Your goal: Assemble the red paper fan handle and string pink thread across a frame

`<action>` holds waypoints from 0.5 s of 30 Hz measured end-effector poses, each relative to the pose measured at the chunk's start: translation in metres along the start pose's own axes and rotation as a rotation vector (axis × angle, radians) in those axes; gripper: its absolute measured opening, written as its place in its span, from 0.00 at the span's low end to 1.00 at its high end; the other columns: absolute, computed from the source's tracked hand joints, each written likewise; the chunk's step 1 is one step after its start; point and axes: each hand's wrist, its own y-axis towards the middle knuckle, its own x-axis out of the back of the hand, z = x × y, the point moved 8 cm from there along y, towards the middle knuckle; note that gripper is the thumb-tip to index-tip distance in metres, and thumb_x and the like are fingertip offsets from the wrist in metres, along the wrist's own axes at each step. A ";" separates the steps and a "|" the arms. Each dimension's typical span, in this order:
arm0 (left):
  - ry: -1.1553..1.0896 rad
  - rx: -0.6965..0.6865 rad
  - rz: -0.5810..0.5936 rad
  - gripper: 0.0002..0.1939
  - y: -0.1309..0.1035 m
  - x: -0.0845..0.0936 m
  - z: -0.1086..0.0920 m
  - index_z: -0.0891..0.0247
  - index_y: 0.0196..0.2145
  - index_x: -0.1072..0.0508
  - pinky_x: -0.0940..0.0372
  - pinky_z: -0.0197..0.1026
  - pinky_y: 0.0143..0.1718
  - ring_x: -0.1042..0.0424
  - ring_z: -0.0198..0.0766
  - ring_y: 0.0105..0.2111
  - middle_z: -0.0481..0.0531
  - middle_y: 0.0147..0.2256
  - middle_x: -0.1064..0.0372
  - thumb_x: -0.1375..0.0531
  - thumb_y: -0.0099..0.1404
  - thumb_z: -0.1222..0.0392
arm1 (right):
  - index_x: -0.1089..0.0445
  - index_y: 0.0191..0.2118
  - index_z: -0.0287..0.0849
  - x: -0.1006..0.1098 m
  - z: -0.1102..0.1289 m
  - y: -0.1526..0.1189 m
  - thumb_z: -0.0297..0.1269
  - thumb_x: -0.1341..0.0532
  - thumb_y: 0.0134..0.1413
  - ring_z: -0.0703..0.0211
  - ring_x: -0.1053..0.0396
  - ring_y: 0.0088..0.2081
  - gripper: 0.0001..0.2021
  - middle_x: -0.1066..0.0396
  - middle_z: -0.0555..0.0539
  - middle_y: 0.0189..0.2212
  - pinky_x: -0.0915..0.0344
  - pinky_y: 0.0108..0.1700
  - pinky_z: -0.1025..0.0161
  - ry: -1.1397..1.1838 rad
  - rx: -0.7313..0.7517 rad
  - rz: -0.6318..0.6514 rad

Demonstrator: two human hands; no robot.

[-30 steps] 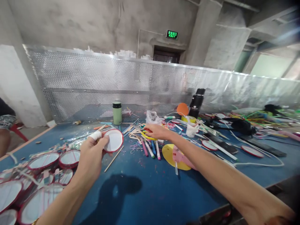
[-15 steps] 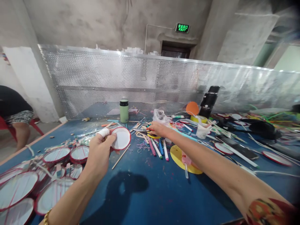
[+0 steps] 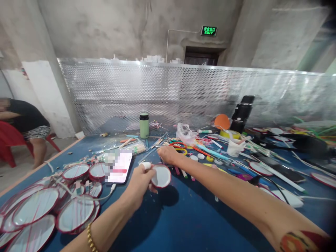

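Note:
My left hand (image 3: 140, 182) is closed on the edge of a small round white disc with a red rim (image 3: 161, 176), held tilted above the blue table. One of its fingers wears a white wrap (image 3: 145, 165). Beyond the disc, my right hand (image 3: 168, 154) reaches down among thin sticks and markers, its fingers curled and mostly hidden; I cannot make out what they hold. Just behind it show orange and yellow handle loops (image 3: 181, 145). Marker ends (image 3: 185, 175) stick out below the right forearm.
Larger red-rimmed white discs (image 3: 36, 204) pile up at the left, beside a phone (image 3: 122, 168) on a cable. A green bottle (image 3: 144, 125) and a black flask (image 3: 243, 113) stand before a perforated metal screen (image 3: 120, 87). Clutter covers the right side. Another person (image 3: 31, 119) sits far left.
My left hand has moved right and down with the disc, uncovering the phone. My right hand is slightly nearer and lower, leaving the handle loops visible behind it. The view has shifted left.

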 end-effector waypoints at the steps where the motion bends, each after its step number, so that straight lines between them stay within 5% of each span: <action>1: 0.017 0.016 0.025 0.10 -0.001 -0.005 0.006 0.66 0.32 0.31 0.34 0.36 0.14 0.34 0.34 0.16 0.45 0.19 0.34 0.39 0.51 0.60 | 0.32 0.52 0.39 -0.002 0.000 0.000 0.41 0.39 0.64 0.53 0.29 0.47 0.16 0.30 0.43 0.50 0.29 0.48 0.51 0.002 -0.001 -0.001; 5: 0.073 0.049 0.063 0.09 -0.003 -0.011 0.015 0.67 0.33 0.30 0.35 0.35 0.15 0.35 0.33 0.16 0.45 0.18 0.34 0.42 0.52 0.63 | 0.32 0.52 0.39 0.003 -0.002 0.001 0.41 0.39 0.64 0.53 0.29 0.48 0.15 0.30 0.43 0.50 0.29 0.49 0.50 0.038 -0.004 -0.017; 9: 0.104 0.032 0.086 0.07 0.001 -0.010 0.012 0.67 0.31 0.29 0.40 0.33 0.14 0.38 0.32 0.14 0.46 0.17 0.35 0.44 0.52 0.65 | 0.31 0.50 0.39 0.035 -0.002 -0.007 0.41 0.39 0.64 0.55 0.28 0.46 0.14 0.29 0.44 0.48 0.29 0.48 0.51 0.125 -0.025 -0.106; 15: 0.096 -0.109 0.093 0.12 -0.009 -0.008 -0.019 0.67 0.40 0.27 0.42 0.32 0.21 0.36 0.31 0.22 0.46 0.24 0.34 0.44 0.58 0.64 | 0.28 0.31 0.40 0.093 0.005 -0.078 0.34 0.39 0.60 0.63 0.30 0.31 0.07 0.27 0.52 0.26 0.36 0.35 0.65 0.367 -0.068 -0.305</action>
